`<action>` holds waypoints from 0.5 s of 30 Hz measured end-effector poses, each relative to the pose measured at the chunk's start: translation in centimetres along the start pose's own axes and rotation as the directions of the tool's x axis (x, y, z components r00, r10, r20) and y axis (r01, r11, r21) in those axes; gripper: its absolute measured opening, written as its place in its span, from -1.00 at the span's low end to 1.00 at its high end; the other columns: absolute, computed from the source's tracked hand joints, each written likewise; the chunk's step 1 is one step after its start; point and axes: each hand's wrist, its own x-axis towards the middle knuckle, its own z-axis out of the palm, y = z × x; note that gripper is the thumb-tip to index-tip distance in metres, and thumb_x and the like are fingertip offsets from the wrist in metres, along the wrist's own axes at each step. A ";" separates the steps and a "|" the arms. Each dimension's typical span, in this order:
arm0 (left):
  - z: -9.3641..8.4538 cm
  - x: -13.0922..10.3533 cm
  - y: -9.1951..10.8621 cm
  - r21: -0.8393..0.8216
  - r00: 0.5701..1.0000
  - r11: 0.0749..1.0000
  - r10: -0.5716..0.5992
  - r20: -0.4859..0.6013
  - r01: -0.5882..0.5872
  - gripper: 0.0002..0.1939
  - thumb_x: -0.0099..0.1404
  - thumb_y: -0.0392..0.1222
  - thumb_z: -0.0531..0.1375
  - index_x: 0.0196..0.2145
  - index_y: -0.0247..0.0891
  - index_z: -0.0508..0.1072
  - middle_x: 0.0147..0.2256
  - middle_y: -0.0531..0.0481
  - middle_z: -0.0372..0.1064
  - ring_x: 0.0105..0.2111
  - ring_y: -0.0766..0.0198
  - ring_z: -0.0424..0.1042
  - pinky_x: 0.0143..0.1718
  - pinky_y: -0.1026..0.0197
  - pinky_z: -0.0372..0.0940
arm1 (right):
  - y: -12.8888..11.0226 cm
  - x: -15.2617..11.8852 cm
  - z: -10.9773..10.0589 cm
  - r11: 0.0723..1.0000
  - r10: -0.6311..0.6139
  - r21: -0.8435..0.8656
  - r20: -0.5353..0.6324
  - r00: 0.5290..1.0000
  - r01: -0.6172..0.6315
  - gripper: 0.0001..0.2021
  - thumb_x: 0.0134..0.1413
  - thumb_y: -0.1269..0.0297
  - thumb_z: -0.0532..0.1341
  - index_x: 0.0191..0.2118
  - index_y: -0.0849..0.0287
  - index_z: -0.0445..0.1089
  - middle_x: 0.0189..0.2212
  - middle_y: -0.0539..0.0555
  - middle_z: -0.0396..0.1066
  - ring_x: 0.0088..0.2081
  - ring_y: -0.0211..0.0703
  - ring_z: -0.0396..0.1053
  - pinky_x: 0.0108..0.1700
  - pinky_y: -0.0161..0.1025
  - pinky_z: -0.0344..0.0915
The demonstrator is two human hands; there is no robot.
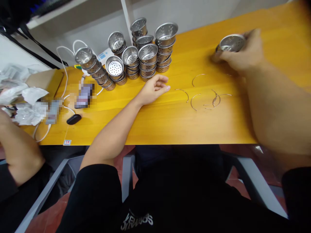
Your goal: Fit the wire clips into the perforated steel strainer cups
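Observation:
My right hand [250, 51] is wrapped round a perforated metal cup [232, 43] at the right, partly blurred by motion. Near the middle of the table, my left hand [155, 89] rests with loosely curled fingers apart and nothing in them. Just behind it rise stacks of perforated metal cups, among them a front stack [147, 61] and a taller one [166, 42]. Several thin curved wires [195, 102] lie scattered on the yellow table [155, 129] between my two hands.
A black oval object [74, 119], a phone-like device [84, 95] and white cables lie at the left. Crumpled clear plastic [31, 110] sits beside a cardboard box [46, 81]. Another person's arm [19, 145] is at the far left. A wall stands behind the cups.

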 end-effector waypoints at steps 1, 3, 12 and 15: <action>0.0 0.0 0.0 0.003 1.000 1.000 0.000 -0.001 0.000 -0.55 0.55 -0.07 0.49 0.26 -0.21 0.51 0.36 -0.26 0.57 0.25 0.12 0.69 0.44 -0.05 0.66 | -0.4 -0.4 -0.1 1.000 -0.012 -0.001 -0.003 1.000 0.012 -0.10 -0.13 0.75 0.74 -0.09 -0.14 0.11 0.25 0.21 0.69 0.06 -0.06 0.65 0.14 -0.02 0.54; 0.0 0.0 -0.1 0.009 1.000 1.000 -0.004 -0.003 0.004 -0.55 0.56 -0.08 0.48 0.27 -0.22 0.51 0.35 -0.25 0.57 0.24 0.13 0.69 0.43 -0.04 0.66 | -1.1 -0.9 -0.4 0.999 -0.039 0.000 -0.008 0.999 0.039 -0.13 -0.07 0.72 0.73 -0.11 -0.14 0.09 0.24 0.20 0.68 0.07 -0.04 0.65 0.14 -0.01 0.52; 0.1 0.0 0.2 0.000 0.999 0.999 -0.034 -0.013 0.034 -0.60 0.55 -0.17 0.50 0.24 -0.20 0.55 0.32 -0.21 0.62 0.23 0.17 0.69 0.42 0.01 0.67 | -1.5 -1.7 -0.6 0.997 -0.080 -0.012 0.056 0.995 0.081 -0.10 -0.08 0.71 0.74 -0.09 -0.16 0.07 0.31 0.26 0.65 0.12 0.01 0.60 0.19 0.04 0.48; 0.1 0.0 0.2 0.003 0.999 0.999 -0.039 -0.017 0.039 -0.59 0.55 -0.19 0.49 0.25 -0.20 0.56 0.32 -0.20 0.62 0.23 0.18 0.69 0.43 0.03 0.67 | -1.0 -1.4 -0.7 0.986 -0.160 -0.027 0.048 0.986 0.162 -0.24 0.04 0.63 0.72 -0.03 -0.12 0.20 0.39 0.30 0.60 0.34 0.12 0.61 0.42 0.10 0.51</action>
